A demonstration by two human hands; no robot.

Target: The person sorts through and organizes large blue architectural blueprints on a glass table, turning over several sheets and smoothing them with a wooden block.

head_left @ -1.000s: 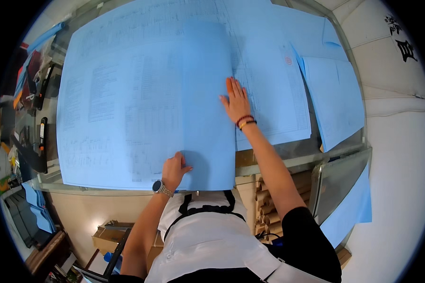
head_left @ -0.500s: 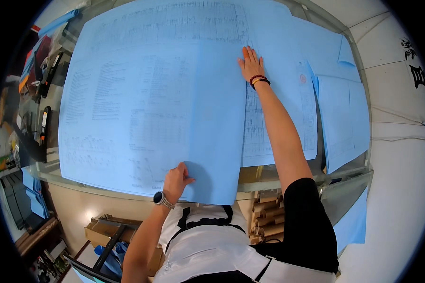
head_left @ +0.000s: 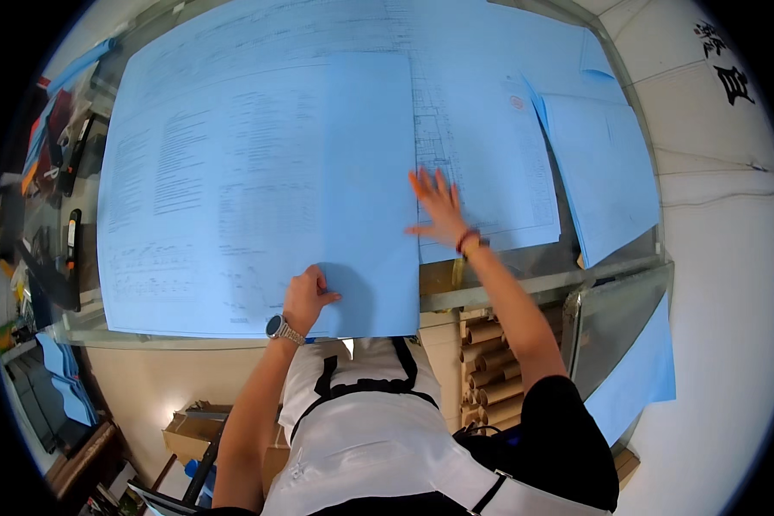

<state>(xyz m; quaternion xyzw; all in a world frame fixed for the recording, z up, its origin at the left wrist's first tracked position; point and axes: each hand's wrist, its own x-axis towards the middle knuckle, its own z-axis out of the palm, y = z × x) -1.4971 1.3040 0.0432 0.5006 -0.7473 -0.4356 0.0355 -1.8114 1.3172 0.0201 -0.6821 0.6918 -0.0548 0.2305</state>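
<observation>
A large blue drawing sheet (head_left: 189,232) with printed lines and tables lies on the glass-topped table. Its right part is folded over as a plain strip (head_left: 370,198). My left hand (head_left: 308,297) is closed at the strip's inner edge, close to the front of the table, and holds the sheet there; its fingertips are partly hidden. With fingers spread, my right hand (head_left: 441,211) is over the strip's right folded edge. An orange cover is on one of its fingers. Beneath the folded sheet, another printed blue sheet (head_left: 499,172) shows on the right.
Folded blue sheets (head_left: 602,172) lie at the table's right side. Black-handled cutters (head_left: 74,241) rest at the left edge near assorted items. Cardboard tubes (head_left: 494,370) are stacked under the table. A glass panel (head_left: 619,331) and a blue sheet (head_left: 641,378) stand at the lower right.
My right hand has come down along the folded edge toward me, and its fingers have spread. My left hand keeps its place on the sheet. The whole view has shifted slightly.
</observation>
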